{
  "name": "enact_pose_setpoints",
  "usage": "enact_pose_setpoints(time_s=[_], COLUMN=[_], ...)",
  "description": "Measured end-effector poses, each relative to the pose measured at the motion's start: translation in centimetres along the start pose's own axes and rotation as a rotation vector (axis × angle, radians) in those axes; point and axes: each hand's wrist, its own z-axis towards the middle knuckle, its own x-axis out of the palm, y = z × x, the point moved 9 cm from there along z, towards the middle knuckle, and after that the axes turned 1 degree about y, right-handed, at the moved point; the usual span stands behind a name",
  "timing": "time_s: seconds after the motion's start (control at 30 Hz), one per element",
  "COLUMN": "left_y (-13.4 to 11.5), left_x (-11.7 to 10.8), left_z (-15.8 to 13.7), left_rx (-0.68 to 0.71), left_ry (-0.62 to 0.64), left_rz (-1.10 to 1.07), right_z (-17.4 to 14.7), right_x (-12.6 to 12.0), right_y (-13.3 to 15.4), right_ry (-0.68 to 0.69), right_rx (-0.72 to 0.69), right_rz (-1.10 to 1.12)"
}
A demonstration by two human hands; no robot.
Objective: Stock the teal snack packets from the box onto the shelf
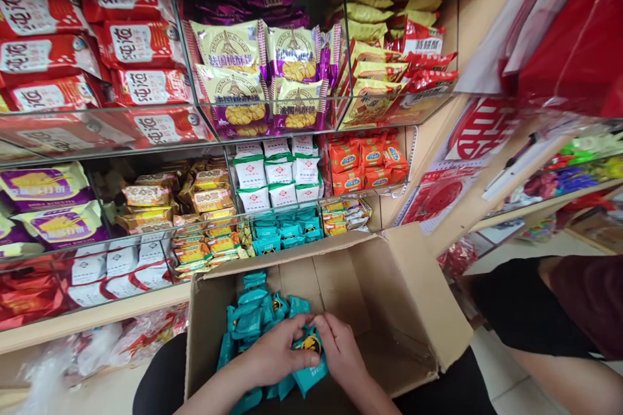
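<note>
Over an open cardboard box [389,311] in front of me, both hands meet on a teal snack packet [311,373] with a black and yellow print. My left hand [275,350] has its thumb across the packet's front and its fingers curled behind. Gripping the packet's upper right side is my right hand [341,350], fingertips pressed together near the left ones. More teal packets [248,314] lie heaped in the left part of the box, partly hidden by my left hand and forearm. The box's right part shows bare cardboard.
Shelves with clear dividers rise behind the box, holding red packs [141,45], purple and cream biscuit packs [233,52], white packets [280,175] and a row of teal packets [287,233]. At right, a person's leg [559,369] is close by. Red bags [574,45] hang upper right.
</note>
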Motion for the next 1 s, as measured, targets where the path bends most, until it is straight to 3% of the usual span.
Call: enact_pose_setpoints(time_s=[0.13,0.23,0.3,0.37,0.47,0.53,0.6,0.7,0.87,1.0], left_y=[-0.3,0.1,0.7,0.8,-0.6,-2.1,-3.6,-5.2,-6.0,-7.2], left_x=[-1.4,-2.6,-2.7,-2.3,-2.4,-3.8,-6.2,-8.9,-11.2,-14.7], left_z=[0.4,0.4,0.2,-0.2,-1.0,-1.3,-1.6,-1.4,-1.1,0.3], left_rx=[0.053,0.099,0.047,-0.013,-0.016,0.019,0.053,0.021,-0.252,-0.177], left_ry=[-0.176,-0.311,-0.286,-0.173,-0.056,-0.119,-0.265,-0.397,-0.442,-0.566], left_rz=[-0.166,-0.284,-0.266,-0.221,-0.226,-0.297,-0.389,-0.599,-0.876,-0.842], right_z=[0.0,0.1,-0.1,-0.3,-0.5,-0.2,0.1,0.5,0.6,0.7], right_x=[0.6,1.6,1.9,2.2,2.6,2.3,2.0,1.5,1.9,2.5], right_y=[-1.3,-1.2,-0.8,-0.3,-0.4,-1.0,-1.9,-3.0,-3.1,-3.4], right_ry=[0.026,0.115,0.147,0.181,0.2,0.154,0.084,0.012,0.046,0.08], right_rx=[0.128,0.137,0.104,0.071,0.077,0.113,0.169,0.251,0.267,0.269], right_rz=[0.424,0.59,0.607,0.613,0.667,0.72,0.731,0.675,0.605,0.531])
